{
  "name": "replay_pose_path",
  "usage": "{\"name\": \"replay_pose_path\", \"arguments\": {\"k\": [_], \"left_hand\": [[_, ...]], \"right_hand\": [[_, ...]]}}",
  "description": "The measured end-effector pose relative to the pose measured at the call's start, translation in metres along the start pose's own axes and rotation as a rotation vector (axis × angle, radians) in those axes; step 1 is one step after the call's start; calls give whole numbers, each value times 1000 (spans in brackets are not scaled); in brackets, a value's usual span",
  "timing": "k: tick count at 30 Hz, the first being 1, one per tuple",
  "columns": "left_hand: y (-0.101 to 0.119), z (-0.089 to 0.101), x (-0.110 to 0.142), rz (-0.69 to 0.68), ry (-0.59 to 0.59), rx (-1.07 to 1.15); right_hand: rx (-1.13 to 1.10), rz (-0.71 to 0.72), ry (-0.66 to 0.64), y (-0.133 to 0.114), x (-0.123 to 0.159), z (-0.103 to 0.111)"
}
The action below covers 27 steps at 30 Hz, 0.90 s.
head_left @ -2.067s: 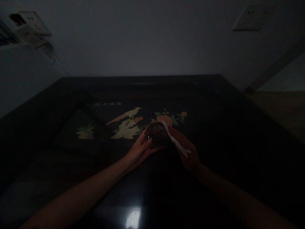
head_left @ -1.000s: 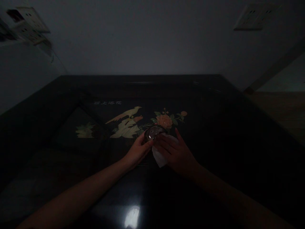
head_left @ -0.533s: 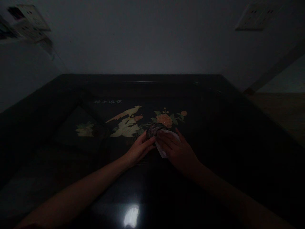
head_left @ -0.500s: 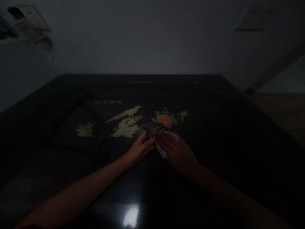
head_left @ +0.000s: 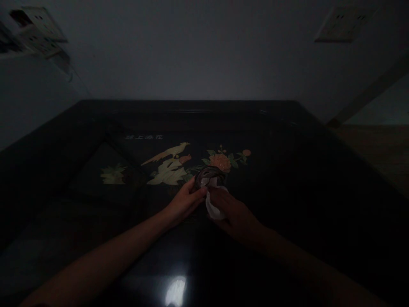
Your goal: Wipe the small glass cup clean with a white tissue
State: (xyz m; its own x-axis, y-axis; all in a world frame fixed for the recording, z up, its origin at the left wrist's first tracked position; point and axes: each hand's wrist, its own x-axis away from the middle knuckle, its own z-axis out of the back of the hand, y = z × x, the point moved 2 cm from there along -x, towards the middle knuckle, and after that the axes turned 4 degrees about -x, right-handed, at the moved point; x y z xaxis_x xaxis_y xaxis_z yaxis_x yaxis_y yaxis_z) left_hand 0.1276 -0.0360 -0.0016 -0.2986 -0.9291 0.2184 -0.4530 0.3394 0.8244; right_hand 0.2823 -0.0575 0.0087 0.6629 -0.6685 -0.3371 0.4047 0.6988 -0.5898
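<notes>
In the head view, a dark, shiny, rounded piece [head_left: 210, 172], bowl-like in outline, is held above the black tabletop; the dim light hides its exact kind. My left hand [head_left: 185, 199] grips its left side, thumb in front and fingers around the edge. From the right, my right hand [head_left: 231, 211] has its fingers closed on a crumpled white tissue [head_left: 214, 209], which touches the front of the dark piece. Part of the tissue is covered by those fingers.
The glossy black table [head_left: 153, 273] carries a bird picture [head_left: 169, 170], an orange flower [head_left: 220, 162] and some lettering. A pale wall stands behind, with sockets [head_left: 343, 25] at right and more sockets [head_left: 41, 32] at left. Wooden floor shows at far right.
My right hand has drawn slightly down and toward me with the tissue, uncovering more of the dark piece. The left hand stays nearly where it was.
</notes>
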Motion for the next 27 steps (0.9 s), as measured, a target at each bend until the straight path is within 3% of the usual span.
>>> {"name": "replay_pose_path", "arguments": {"k": [4,9,14,18,27], "left_hand": [[-3,3,0,-3,-10,30],[-6,4,-2,-31,-64,35],[-7,1,-6,-43,-112,61],[-6,0,-7,-27,-116,101],[-2,0,-1,11,-102,93]], "right_hand": [[220,110,-98,4,-6,15],[545,169,-101,0,-7,26],[625,152,-100,-5,-7,22],[535,73,-97,-5,-6,18],[-54,-124,-43,-3,-4,12]]}}
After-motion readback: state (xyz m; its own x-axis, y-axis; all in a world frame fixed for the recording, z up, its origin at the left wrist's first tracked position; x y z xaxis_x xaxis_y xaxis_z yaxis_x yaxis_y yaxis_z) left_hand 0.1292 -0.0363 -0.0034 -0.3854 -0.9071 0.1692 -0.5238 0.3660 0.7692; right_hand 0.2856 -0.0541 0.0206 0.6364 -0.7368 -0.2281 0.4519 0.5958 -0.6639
